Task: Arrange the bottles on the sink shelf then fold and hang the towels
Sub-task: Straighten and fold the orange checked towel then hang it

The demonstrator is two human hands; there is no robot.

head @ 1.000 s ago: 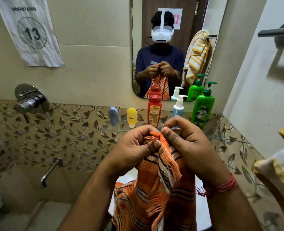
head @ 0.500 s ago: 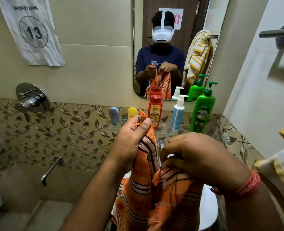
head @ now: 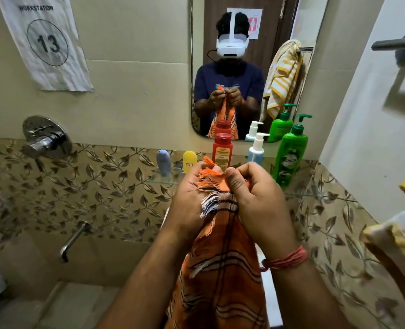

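Observation:
An orange striped towel (head: 220, 269) hangs down in front of me, its fringed top edge pinched between both hands. My left hand (head: 189, 200) and my right hand (head: 258, 200) grip that edge side by side, touching each other. Behind them on the glass shelf (head: 170, 180) stand a small blue bottle (head: 163, 162), a yellow bottle (head: 189, 160), a red bottle (head: 222, 149), a pale blue pump bottle (head: 256, 150) and a tall green pump bottle (head: 290, 153), in a row rising in height to the right.
A yellow-and-white towel (head: 401, 236) hangs at the right edge. A metal towel bar (head: 396, 43) juts from the right wall. The mirror (head: 244, 32) is above the shelf; a tap handle (head: 44, 141) and spout (head: 74, 238) are on the left wall.
My right hand has come up from lower on the towel to meet my left hand, bringing a second part of the fringed edge together at the top.

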